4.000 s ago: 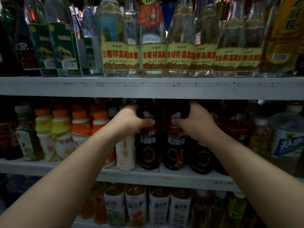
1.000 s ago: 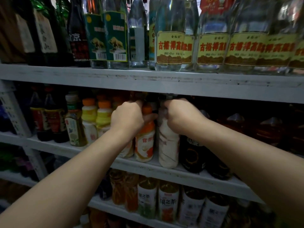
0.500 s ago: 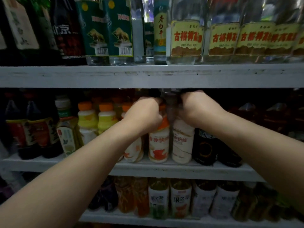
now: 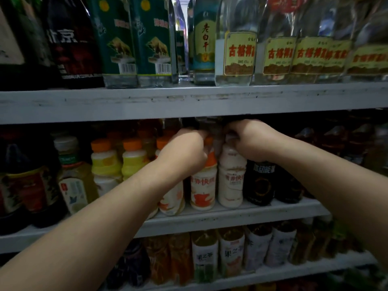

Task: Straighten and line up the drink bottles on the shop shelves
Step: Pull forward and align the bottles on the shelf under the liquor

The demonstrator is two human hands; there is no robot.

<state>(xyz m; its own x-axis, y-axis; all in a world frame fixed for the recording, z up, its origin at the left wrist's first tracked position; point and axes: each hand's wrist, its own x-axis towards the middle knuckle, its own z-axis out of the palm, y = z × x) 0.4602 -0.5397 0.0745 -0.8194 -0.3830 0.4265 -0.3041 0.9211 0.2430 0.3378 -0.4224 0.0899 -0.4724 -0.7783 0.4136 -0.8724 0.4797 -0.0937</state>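
Currently left hand (image 4: 182, 153) grips orange-capped bottle (image 4: 202, 185) neck; right hand (image 4: 249, 139) grips adjacent white bottle (image 4: 231, 181) top, middle shelf (image 4: 231, 217).

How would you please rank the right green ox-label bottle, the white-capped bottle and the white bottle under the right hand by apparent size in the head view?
1. right green ox-label bottle, cropped at top.
2. white-capped bottle.
3. white bottle, its top covered by the right hand.

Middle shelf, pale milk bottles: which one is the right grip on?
The all-cream bottle right beside the black bottle; the right grip holds its top. The others to its left have orange caps or shoulders.
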